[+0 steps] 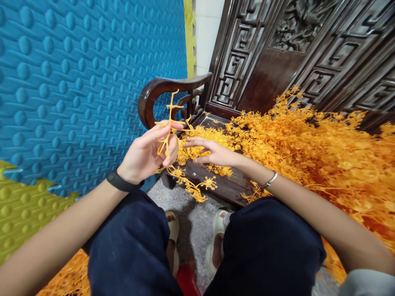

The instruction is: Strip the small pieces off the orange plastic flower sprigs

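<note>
My left hand [151, 152], with a black wristband, pinches a bare yellow-orange plastic stem [170, 113] with several thin side branches. The stem stands upright above the fingers. To its right, my right hand [212, 152] has its fingers stretched out over the bench, and I see nothing in them. Small yellow plastic sprigs [200, 133] lie piled just behind and under that hand. Below the two hands a sprig with flower-like tips [193, 187] hangs past the bench's front edge; whether the left hand touches it is hidden.
A large heap of orange plastic foliage [333, 160] covers the right of the dark wooden bench [212, 181]. The bench has a curved armrest [148, 96] and a carved back [262, 82]. Blue foam matting [77, 82] is at left. Something red [187, 279] shows between my feet.
</note>
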`<state>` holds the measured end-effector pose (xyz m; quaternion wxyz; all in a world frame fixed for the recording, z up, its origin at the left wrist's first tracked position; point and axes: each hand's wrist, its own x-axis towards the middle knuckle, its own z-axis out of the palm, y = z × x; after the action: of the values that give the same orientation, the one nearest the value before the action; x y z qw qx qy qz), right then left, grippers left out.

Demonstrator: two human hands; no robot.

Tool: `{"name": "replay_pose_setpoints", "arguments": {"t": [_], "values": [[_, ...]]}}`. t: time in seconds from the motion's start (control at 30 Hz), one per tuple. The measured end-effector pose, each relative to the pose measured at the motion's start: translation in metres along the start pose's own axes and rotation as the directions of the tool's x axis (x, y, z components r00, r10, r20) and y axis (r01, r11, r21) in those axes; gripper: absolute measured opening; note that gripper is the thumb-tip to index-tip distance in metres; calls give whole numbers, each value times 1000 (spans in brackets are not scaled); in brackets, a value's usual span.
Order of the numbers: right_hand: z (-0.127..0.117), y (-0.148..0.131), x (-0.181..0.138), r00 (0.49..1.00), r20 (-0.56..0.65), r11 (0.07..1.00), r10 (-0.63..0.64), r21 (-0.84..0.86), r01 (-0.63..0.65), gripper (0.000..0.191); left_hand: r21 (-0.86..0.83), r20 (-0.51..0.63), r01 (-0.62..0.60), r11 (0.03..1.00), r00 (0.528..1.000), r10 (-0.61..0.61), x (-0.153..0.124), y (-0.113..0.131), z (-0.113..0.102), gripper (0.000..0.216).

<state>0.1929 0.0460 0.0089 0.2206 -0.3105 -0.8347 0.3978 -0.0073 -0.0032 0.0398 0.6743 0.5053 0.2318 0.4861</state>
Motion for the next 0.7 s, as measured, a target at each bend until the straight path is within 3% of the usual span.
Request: {"name": "replay_pose_setpoints", "arguments": {"t": [0.13, 0.27, 0.37, 0.47, 0.57, 0.7], "values": [[11, 8, 3, 996, 86, 1000, 10, -5, -9, 56, -68, 38, -14, 998, 999, 17, -2, 3, 0, 14], [14, 7, 7, 989, 116, 994, 91, -63, -84, 28, -68, 61, -57, 996, 996, 61, -1, 3, -2, 23], [5, 0, 6, 997, -42, 997, 63, -50, -65, 16, 35, 52, -142, 989, 989, 140, -1, 0, -4, 50], [-7, -10, 2, 973, -231, 994, 10, 109, 16, 15, 157, 68, -202, 967, 979, 193, -2, -2, -5, 73], [-16, -17, -4, 928, -372, 966, -16, 235, 111, 13, 205, 60, -255, 945, 967, 247, -4, -3, -5, 75], [-20, -24, -9, 873, -487, 934, -21, 303, 191, 13, 200, 38, -210, 957, 978, 207, -6, -1, -5, 72]]}}
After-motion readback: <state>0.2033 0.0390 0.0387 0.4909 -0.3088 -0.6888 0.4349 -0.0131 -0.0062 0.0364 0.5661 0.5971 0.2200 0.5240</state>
